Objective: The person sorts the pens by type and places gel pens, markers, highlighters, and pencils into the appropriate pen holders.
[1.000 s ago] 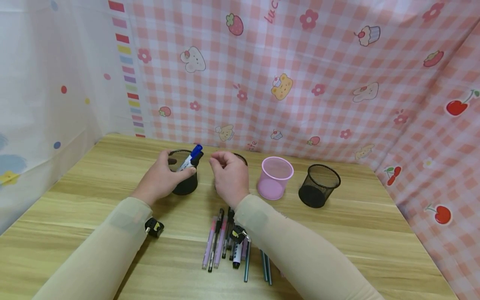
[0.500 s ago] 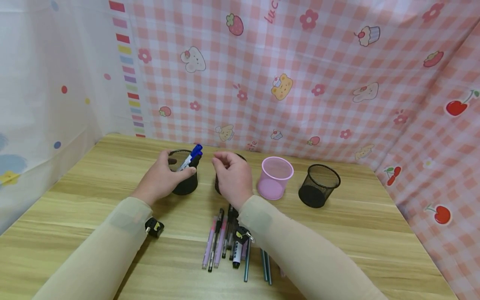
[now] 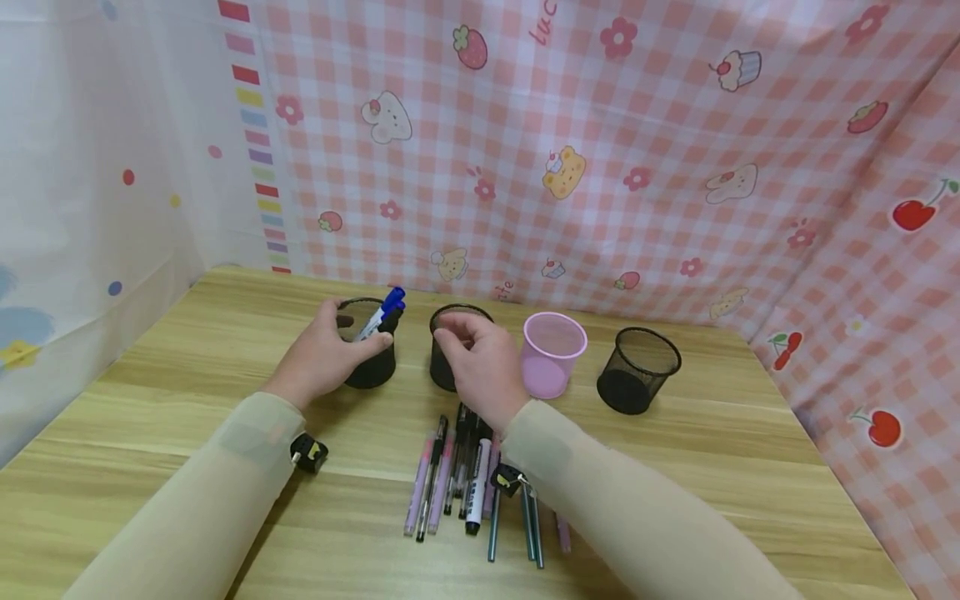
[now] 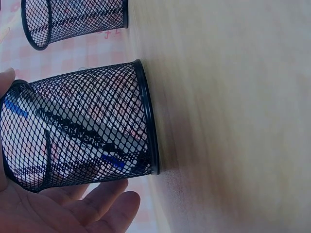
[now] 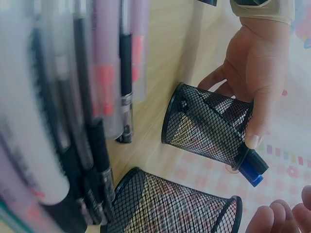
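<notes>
left hand grips first cup, left of second cup | right hand beside second cup, fingers loose, empty | white marker in front of second cup, pointing roughly at it, nearer right hand

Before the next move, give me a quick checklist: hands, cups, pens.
1. Left hand steadying the leftmost black cup: ok, fingers wrapped around it.
2. Blue-capped marker inside that cup: ok, leaning, cap above the rim.
3. Exact marker count in that cup: cannot tell, they overlap.
4. Right hand free: ok, no pen visible in it.
5. Pink cup upright: ok.
6. Loose pens all in cups: not ok, a bunch lies on the table.
</notes>
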{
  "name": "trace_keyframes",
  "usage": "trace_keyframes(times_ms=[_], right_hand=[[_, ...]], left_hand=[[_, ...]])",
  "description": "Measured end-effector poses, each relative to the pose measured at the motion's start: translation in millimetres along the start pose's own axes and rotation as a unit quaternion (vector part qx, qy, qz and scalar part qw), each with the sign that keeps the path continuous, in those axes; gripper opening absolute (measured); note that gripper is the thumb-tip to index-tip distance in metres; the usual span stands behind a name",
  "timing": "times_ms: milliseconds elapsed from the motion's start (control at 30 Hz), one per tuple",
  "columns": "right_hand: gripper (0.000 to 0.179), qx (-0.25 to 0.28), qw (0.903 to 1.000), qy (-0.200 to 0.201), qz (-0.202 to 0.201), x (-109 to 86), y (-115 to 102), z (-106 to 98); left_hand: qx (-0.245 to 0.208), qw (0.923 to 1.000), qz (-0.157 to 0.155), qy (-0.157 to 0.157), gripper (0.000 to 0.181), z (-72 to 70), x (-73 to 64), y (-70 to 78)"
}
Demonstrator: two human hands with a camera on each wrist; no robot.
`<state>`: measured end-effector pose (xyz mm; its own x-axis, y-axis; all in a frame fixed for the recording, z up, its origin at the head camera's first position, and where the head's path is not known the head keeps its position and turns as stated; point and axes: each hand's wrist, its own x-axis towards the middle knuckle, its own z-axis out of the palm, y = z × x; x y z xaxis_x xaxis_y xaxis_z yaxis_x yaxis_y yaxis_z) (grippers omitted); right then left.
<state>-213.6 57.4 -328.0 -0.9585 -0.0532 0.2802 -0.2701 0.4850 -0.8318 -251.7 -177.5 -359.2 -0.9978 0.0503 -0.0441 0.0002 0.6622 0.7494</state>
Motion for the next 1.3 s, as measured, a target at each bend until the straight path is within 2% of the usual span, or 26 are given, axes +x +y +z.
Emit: trace_keyframes(times_ms=[433,600,767,967,1300], right_hand=[[0.028,-0.039,0.9982,-0.044,-0.01,-11.6,10.3,-20.7],[0.029,-0.071,0.9941,-0.079,-0.018,-15.7,15.1,-29.4],[0.031,-0.089,0.9886,-0.122,0.003,-18.7,22.1,-38.5],[0.044,-0.141,0.974,-0.169,0.051,-20.5,30.7,-48.4],[0.06,-0.228,0.9404,-0.241,0.074,-21.8,41.7,-57.3]], left_hand=[[0.005,1.0,-0.003,-0.004,0.123,-0.8,-0.3,-0.1],[0.004,1.0,-0.005,-0.006,0.123,-0.4,-0.3,-1.1],[0.002,1.0,-0.004,-0.007,0.121,-0.1,-0.3,-0.7],[0.001,0.9999,-0.006,-0.009,0.122,0.0,-0.1,-1.1],[0.001,0.9999,-0.007,-0.01,0.125,0.0,0.5,-1.5]])
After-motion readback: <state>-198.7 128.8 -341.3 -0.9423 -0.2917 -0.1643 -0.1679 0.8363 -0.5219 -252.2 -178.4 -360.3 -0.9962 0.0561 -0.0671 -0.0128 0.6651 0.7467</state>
